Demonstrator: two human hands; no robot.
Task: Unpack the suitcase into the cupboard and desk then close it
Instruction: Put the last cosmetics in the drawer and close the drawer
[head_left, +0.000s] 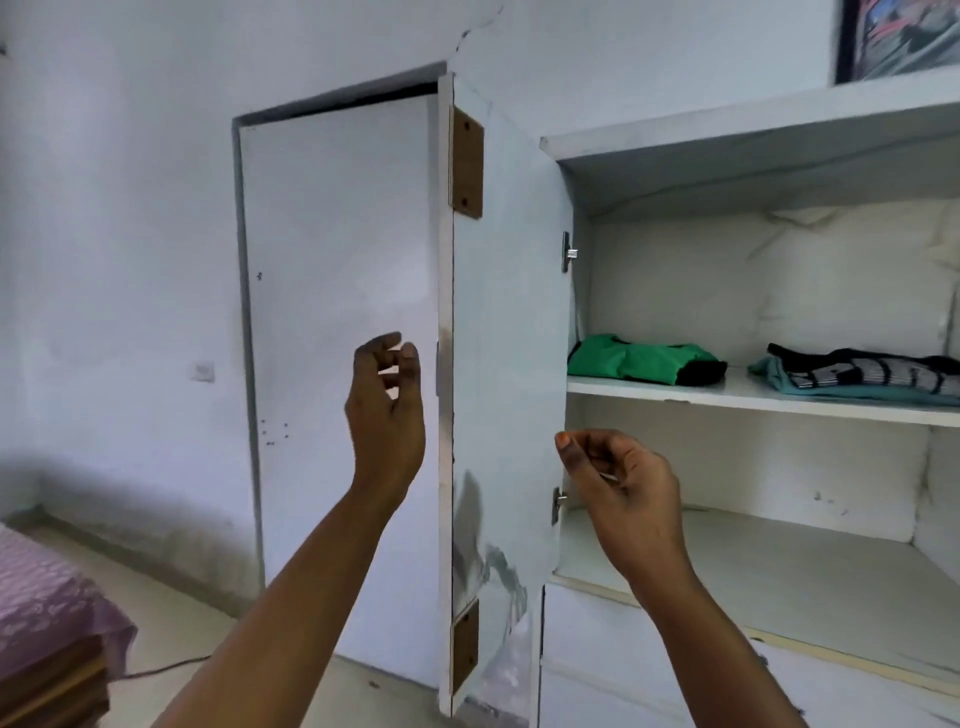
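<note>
The cupboard (779, 291) stands open, its door (509, 364) swung out edge-on. On the middle shelf (737, 396) lie a folded green garment (639, 358) and a striped dark pile (862, 374). The left hand (387, 400) hovers beside the door edge, fingers loosely curled, holding nothing; the right hand (623, 483) hangs before the lower shelf, likewise loosely curled and holding nothing.

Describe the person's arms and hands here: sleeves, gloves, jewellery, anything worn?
Both forearms are bare for as far as the frame shows; no sleeve edge is visible. The left hand and right hand wear no gloves. No watch, bracelet or ring shows on either wrist or on the visible fingers. No markings, tape or cables.
</note>
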